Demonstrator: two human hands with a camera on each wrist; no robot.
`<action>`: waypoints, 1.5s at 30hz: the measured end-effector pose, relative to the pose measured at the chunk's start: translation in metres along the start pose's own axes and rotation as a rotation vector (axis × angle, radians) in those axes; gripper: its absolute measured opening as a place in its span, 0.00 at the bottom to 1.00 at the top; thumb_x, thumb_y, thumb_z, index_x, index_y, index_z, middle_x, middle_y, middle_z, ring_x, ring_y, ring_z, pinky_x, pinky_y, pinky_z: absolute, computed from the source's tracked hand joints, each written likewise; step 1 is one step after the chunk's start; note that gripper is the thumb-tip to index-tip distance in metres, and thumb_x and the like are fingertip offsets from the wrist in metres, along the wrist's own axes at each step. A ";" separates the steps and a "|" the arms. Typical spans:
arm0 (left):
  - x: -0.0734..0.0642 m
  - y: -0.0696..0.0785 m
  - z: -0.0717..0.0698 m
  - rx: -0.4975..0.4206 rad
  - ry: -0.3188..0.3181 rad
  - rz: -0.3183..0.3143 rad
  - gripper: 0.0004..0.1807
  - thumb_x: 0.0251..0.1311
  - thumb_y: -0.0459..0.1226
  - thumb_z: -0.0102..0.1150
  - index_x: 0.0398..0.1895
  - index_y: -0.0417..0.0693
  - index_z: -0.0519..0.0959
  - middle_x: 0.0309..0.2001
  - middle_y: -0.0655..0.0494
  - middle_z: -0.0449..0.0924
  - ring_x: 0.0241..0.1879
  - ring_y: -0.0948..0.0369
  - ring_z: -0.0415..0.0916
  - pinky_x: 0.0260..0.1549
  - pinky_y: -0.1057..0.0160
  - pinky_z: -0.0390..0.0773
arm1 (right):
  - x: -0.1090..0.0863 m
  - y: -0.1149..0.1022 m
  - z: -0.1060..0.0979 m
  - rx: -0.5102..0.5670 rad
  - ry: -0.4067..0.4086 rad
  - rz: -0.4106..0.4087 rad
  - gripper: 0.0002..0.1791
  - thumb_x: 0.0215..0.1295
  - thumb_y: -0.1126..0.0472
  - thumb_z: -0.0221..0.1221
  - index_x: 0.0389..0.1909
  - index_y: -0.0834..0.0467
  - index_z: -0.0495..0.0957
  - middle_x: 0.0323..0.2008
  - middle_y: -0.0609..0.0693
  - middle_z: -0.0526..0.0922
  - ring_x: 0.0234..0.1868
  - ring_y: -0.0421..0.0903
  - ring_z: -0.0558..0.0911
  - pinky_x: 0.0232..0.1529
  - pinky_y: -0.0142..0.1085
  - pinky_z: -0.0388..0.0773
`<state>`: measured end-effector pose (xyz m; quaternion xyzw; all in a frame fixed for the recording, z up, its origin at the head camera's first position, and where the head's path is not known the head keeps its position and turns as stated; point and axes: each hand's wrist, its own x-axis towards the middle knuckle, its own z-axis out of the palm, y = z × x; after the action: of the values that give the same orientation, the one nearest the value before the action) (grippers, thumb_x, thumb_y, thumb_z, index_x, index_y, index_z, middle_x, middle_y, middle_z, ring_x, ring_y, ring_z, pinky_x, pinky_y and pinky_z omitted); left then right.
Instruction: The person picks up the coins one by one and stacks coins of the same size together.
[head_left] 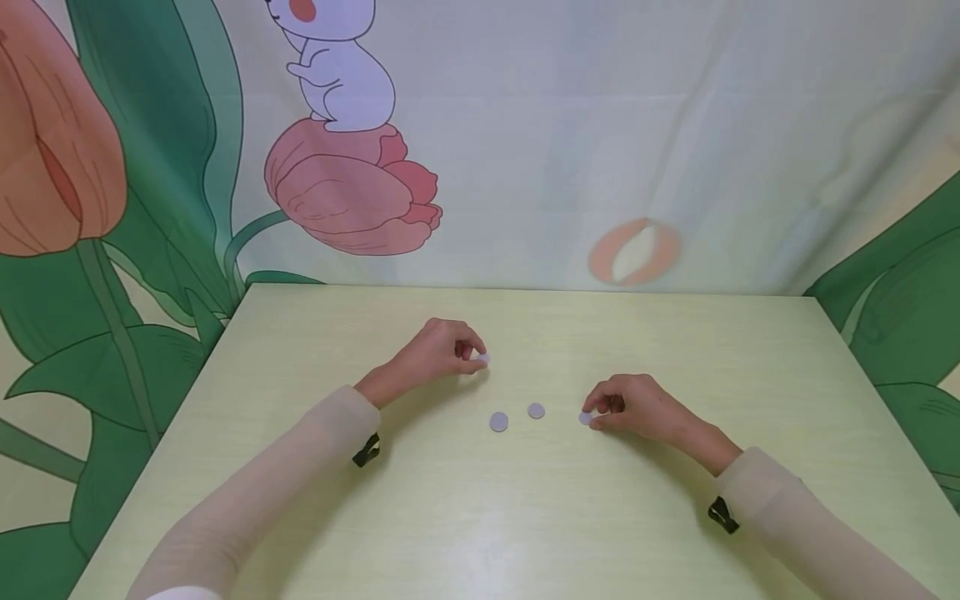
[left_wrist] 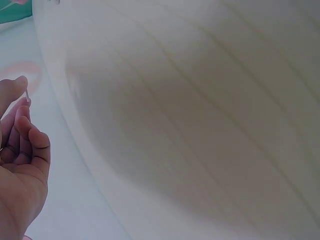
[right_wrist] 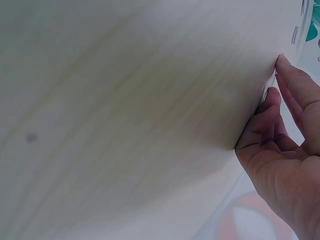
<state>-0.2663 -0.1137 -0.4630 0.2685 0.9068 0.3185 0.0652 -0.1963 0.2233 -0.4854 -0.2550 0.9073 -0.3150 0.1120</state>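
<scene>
Thumb and index finger of my left hand [head_left: 444, 348] pinch a small, thin, pale round disc [head_left: 483, 358] above the far half of the table. In the left wrist view the disc [left_wrist: 27, 94] shows edge-on between the fingertips. My right hand [head_left: 633, 406] is low at the tabletop, its thumb and forefinger at opposite edges of another pale disc [head_left: 586, 418], partly covered by the fingers. From the right wrist view, that hand [right_wrist: 280, 120] rests against the table surface. Between the hands, two more discs lie flat, a left one [head_left: 498, 422] and a right one [head_left: 536, 411].
Under everything is a pale wood-grain table [head_left: 480, 517]. A printed curtain [head_left: 525, 150] with flowers and a white animal hangs right behind its far edge. Dark straps [head_left: 367, 451] hang at both sleeve cuffs.
</scene>
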 end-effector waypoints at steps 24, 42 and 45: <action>0.009 0.050 0.037 0.046 -0.105 0.228 0.07 0.53 0.42 0.67 0.32 0.50 0.84 0.23 0.62 0.72 0.25 0.66 0.68 0.26 0.71 0.69 | 0.004 -0.001 0.002 -0.005 -0.030 0.034 0.06 0.54 0.57 0.68 0.32 0.47 0.82 0.27 0.40 0.77 0.28 0.41 0.73 0.31 0.30 0.72; 0.045 0.101 0.075 0.331 -0.343 0.349 0.08 0.54 0.41 0.66 0.36 0.49 0.84 0.26 0.63 0.73 0.26 0.68 0.67 0.25 0.75 0.67 | 0.006 0.001 0.002 -0.048 0.010 -0.027 0.05 0.56 0.58 0.67 0.26 0.48 0.80 0.24 0.40 0.76 0.28 0.39 0.73 0.31 0.30 0.72; 0.049 0.102 0.079 0.331 -0.357 0.317 0.08 0.54 0.41 0.67 0.35 0.49 0.84 0.26 0.64 0.75 0.26 0.68 0.69 0.25 0.75 0.68 | 0.006 -0.002 0.002 -0.050 0.010 -0.028 0.05 0.56 0.58 0.67 0.26 0.48 0.79 0.24 0.40 0.76 0.28 0.39 0.73 0.32 0.30 0.73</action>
<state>-0.2395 0.0210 -0.4602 0.4656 0.8674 0.1199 0.1284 -0.2004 0.2181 -0.4858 -0.2690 0.9118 -0.2948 0.0966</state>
